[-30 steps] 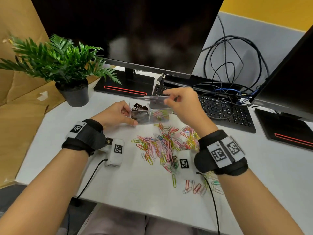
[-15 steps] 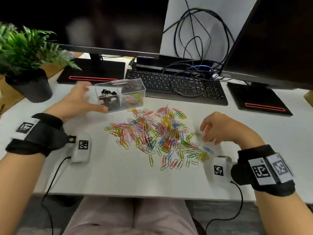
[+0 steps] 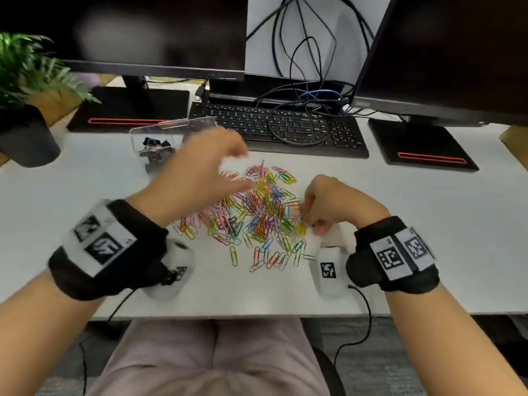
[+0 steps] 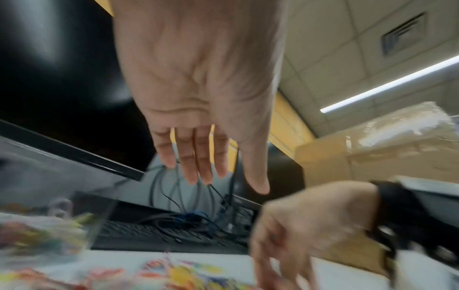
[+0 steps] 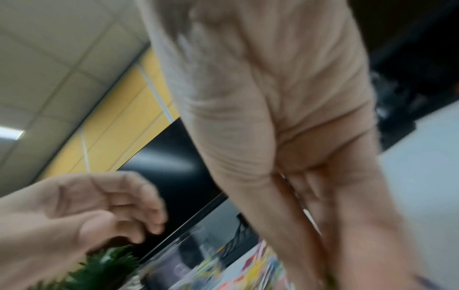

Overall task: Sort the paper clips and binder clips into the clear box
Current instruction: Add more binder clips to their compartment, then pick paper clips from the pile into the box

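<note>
A pile of coloured paper clips (image 3: 257, 212) lies mid-table. The clear box (image 3: 160, 132) stands behind the pile's left end, with black binder clips (image 3: 155, 144) in its left compartment; my left hand hides its right part. My left hand (image 3: 240, 167) hovers blurred over the pile's far left side and holds nothing; the left wrist view shows its fingers (image 4: 198, 172) straight. My right hand (image 3: 307, 224) is bent down at the pile's right edge, fingertips pinching paper clips there. The right wrist view is blurred, with the right hand (image 5: 320, 270) reaching down to the clips.
A black keyboard (image 3: 280, 130) under looped cables lies just behind the pile. Two monitors on black bases (image 3: 128, 110) (image 3: 423, 147) stand at the back. A potted plant (image 3: 25, 132) sits at the far left. The table's front edge (image 3: 228, 315) runs near my wrists.
My left hand has let go of the clear box and swung right, over the pile. My right hand has moved left into the pile's right edge and curled onto clips.
</note>
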`<move>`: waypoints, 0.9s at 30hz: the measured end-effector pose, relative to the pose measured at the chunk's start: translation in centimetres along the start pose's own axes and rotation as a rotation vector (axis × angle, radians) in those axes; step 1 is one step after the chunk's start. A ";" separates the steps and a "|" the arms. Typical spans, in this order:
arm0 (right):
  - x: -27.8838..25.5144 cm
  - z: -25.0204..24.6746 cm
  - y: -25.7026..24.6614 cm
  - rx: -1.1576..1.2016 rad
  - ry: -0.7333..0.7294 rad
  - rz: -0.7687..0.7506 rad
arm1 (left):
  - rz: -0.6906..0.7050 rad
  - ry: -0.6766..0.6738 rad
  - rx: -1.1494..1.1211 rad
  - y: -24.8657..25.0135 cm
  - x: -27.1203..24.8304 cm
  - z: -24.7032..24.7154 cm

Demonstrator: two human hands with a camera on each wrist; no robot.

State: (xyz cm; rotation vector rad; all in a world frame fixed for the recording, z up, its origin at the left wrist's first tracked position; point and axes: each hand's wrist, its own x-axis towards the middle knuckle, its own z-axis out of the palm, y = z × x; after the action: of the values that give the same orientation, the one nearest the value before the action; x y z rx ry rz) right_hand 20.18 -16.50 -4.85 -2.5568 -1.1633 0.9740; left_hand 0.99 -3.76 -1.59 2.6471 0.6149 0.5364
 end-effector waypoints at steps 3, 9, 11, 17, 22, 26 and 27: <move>0.2 0.5 -0.8 0.204 0.112 -0.138 | 0.141 -0.350 0.111 2.7 -0.2 3.1; 0.4 -1.2 0.4 0.270 0.241 -0.133 | 0.256 -0.628 0.187 4.3 0.6 6.5; 0.5 -1.4 0.7 0.268 0.245 -0.119 | 0.243 -0.650 0.246 4.3 1.2 6.9; 0.8 -1.0 0.6 0.242 0.214 -0.124 | 0.178 -0.611 0.249 3.2 2.4 6.9; 1.0 -0.5 0.3 0.222 0.204 -0.148 | 0.124 -0.562 0.173 2.3 3.0 6.7; 0.7 -0.3 -0.1 0.189 0.191 -0.190 | 0.088 -0.511 0.130 1.6 3.2 6.4; 0.6 -0.2 -0.2 0.147 0.182 -0.199 | 0.079 -0.502 0.115 1.4 3.1 6.2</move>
State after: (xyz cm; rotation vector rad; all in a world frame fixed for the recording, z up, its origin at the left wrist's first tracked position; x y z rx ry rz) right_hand 20.45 -15.92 -4.87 -2.3077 -1.2170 0.7363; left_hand 6.75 -5.13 -5.44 2.7642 0.3943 -0.1545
